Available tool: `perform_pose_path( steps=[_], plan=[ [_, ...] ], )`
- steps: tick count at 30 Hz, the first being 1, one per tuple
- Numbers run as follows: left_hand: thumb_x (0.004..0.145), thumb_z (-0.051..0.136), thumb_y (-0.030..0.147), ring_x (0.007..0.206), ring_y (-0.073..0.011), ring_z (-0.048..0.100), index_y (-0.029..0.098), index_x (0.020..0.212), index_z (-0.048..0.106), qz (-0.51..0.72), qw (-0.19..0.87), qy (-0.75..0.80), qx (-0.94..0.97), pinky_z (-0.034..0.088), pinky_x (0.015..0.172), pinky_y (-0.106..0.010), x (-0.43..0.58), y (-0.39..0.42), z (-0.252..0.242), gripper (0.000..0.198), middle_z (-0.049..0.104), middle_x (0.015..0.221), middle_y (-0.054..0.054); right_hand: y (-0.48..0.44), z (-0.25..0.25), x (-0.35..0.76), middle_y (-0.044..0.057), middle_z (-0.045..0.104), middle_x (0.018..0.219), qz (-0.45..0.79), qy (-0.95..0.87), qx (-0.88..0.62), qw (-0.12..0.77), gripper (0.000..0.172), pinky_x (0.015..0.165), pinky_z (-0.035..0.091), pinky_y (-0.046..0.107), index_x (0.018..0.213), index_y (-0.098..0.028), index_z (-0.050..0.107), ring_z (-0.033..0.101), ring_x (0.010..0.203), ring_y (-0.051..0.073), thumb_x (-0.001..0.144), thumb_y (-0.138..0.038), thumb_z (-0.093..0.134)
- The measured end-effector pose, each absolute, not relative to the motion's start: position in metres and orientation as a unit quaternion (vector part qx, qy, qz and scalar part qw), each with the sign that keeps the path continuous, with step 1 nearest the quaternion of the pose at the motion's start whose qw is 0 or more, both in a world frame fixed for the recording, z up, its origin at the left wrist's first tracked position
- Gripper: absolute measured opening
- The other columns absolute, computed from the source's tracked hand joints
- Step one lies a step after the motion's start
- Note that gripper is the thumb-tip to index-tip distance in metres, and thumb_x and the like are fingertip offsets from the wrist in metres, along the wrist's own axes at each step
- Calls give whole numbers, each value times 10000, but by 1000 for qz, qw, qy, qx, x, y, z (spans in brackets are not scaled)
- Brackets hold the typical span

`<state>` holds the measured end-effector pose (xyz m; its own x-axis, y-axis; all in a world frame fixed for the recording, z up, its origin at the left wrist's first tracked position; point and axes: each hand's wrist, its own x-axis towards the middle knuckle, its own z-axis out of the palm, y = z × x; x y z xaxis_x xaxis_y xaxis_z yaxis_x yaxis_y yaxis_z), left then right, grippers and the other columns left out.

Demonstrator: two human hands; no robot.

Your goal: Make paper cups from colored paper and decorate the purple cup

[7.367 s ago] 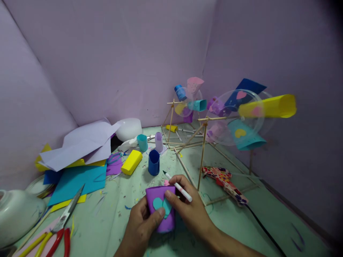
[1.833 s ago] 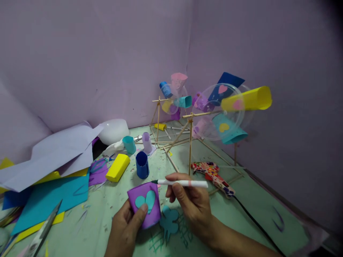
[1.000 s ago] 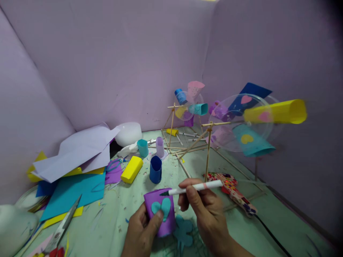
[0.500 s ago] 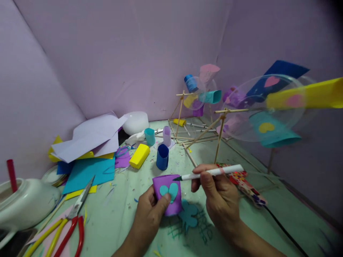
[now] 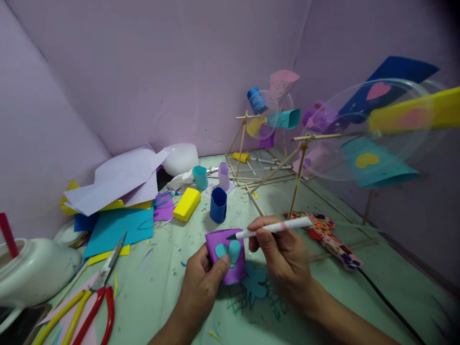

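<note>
Between the thumb and fingers of my left hand (image 5: 206, 278) is a purple foam cup (image 5: 235, 275), tilted towards me. A teal heart (image 5: 234, 250) lies on its front, partly under my thumb. My right hand (image 5: 283, 254) grips a white marker (image 5: 266, 228) like a pen. The marker's dark green tip is over the upper part of the cup, above the heart; whether it touches cannot be told. Below the cup, a teal flower-shaped cutout (image 5: 256, 285) lies on the table beside green scribbles.
Dark blue (image 5: 218, 206), yellow (image 5: 187, 204) and teal (image 5: 200, 178) foam cups stand or lie behind my hands. Scissors (image 5: 104, 278) and a white teapot (image 5: 32, 270) are at left. Stick-framed wheels (image 5: 304, 163) and a patterned glue gun (image 5: 332, 239) with a black cord occupy the right.
My right hand and the marker have shifted left, bringing the tip further over the purple cup. My left hand keeps its hold on the cup. The view has tilted slightly.
</note>
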<state>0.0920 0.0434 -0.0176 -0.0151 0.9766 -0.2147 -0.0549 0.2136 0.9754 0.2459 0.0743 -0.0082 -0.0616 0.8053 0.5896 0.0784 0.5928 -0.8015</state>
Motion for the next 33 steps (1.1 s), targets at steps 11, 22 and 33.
perform_pose_path(
  steps=[11,22,33],
  plan=[
    [715,695,438,732,-192,601,130,946,650,467,569,525,427,494,680,-285,91,44,-23,388,680,800,-47,74,-12,241,-27,575,730,293,-700,-314,570,115,588,461,223,977,-264,567,566,615,103,947,-232,460],
    [682,720,435,782,-212,624,120,961,667,464,572,532,418,504,694,-285,92,43,-16,424,713,836,-67,71,-9,239,-10,602,757,300,-701,-300,573,116,547,462,214,957,-236,574,570,599,103,943,-219,460],
    [711,707,417,807,-221,649,114,1000,665,464,561,533,431,512,700,-278,93,42,-13,421,736,874,-73,70,-7,237,7,613,759,275,-712,-305,570,121,499,457,218,960,-232,563,593,617,123,947,-236,443]
  ],
)
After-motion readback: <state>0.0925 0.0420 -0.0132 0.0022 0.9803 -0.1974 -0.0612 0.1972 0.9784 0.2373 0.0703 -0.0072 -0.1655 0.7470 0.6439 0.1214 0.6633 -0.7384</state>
